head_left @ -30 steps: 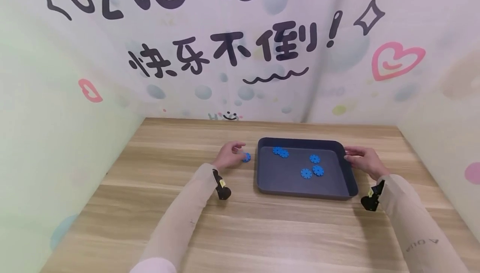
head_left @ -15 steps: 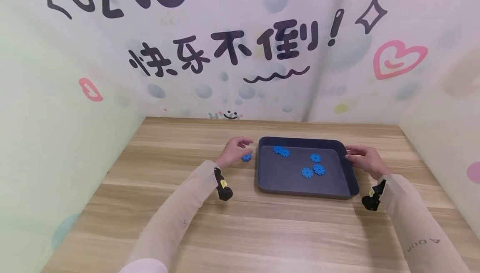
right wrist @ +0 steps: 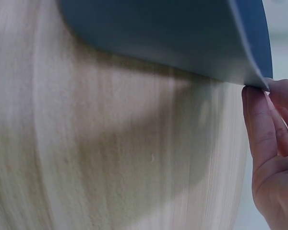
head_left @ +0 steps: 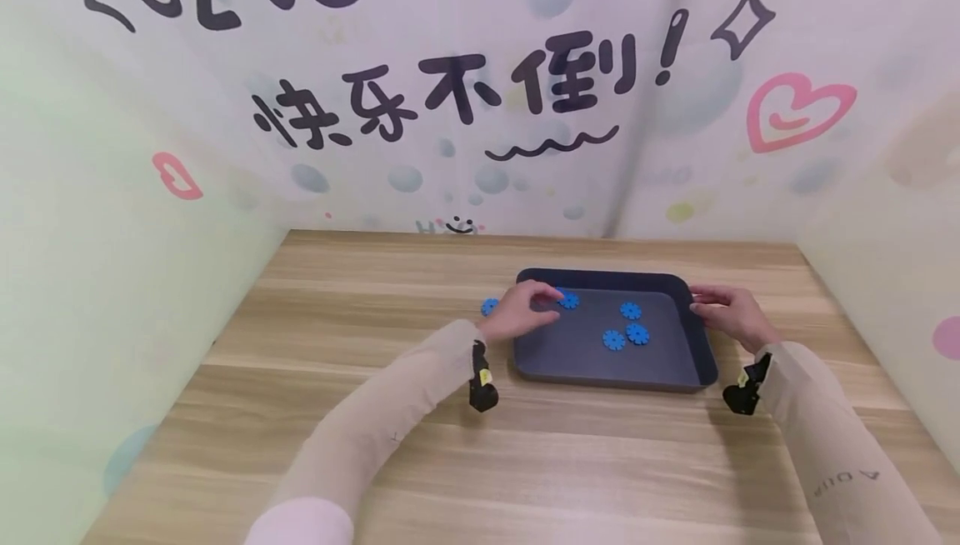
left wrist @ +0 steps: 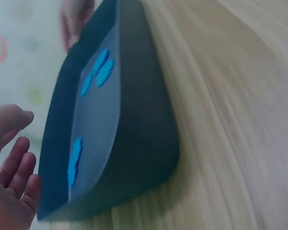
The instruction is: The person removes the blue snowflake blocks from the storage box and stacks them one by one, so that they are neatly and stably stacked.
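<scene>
Over the left part of a dark grey tray [head_left: 585,362], my left hand [head_left: 521,312] hovers with loosely bent fingers and holds nothing. Its nearest things are blue notched discs [head_left: 570,301] at the tray's back left, partly hidden by the fingers. Thumb and fingers of my right hand [head_left: 735,317] pinch the tray's right rim, as the right wrist view shows at the tray wall [right wrist: 182,38]. Several more discs lie flat in the tray, among them one disc [head_left: 613,340] near its middle. Another blue disc [head_left: 490,306] lies on the table, left of the tray and behind my left hand.
The wood-grain table [head_left: 570,462] stretches in front of the tray and to both sides. A printed cloth [head_left: 420,112] with large writing hangs along the table's back edge, and pale cloth sides close in left and right.
My left hand has left the disc on the table and moved right, over the tray's left wall. That disc stays on the table. My right hand keeps its hold on the rim.
</scene>
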A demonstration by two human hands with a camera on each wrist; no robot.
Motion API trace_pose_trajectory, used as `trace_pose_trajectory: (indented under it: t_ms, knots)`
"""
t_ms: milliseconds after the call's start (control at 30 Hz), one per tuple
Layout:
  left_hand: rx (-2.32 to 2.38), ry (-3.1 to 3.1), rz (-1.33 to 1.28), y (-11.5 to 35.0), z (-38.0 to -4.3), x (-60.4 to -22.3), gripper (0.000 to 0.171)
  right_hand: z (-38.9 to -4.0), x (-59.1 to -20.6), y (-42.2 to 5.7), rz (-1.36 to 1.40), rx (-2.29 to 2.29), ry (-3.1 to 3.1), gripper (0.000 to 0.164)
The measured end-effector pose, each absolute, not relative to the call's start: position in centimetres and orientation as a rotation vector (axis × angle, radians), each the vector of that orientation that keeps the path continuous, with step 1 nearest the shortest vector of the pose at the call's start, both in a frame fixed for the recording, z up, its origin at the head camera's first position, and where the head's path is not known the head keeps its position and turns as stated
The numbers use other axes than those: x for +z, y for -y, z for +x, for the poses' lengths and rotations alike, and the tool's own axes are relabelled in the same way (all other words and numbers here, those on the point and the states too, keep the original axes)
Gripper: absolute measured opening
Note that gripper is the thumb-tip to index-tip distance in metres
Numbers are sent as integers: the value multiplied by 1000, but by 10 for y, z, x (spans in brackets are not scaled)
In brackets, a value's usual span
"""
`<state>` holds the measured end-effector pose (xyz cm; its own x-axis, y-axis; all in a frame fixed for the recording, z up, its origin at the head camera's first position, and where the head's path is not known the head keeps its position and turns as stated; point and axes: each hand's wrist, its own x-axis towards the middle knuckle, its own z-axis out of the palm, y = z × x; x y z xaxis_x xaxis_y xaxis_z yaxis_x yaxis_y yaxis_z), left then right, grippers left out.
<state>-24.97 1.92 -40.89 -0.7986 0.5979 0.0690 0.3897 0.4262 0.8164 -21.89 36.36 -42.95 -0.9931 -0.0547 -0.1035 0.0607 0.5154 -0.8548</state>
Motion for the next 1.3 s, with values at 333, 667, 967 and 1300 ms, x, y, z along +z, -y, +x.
trace_pose_trajectory:
  t_ms: [333, 667, 967, 1300]
  knots:
    - [1022, -2433, 958, -72, -250, -419, 32, -221, -429, -364, 41, -1470, -2624, 49]
    - [878, -2359, 920, -102, -265, -442, 43, -222, -429, -365, 46, -1476, -2614, 50]
    - [974, -2408, 865, -103, -254, -432, 42, -220, -429, -364, 4, -1487, -2613, 49]
    - [972, -2407, 902, -107, -259, -447, 43, -221, -429, -366, 19, -1492, -2607, 50]
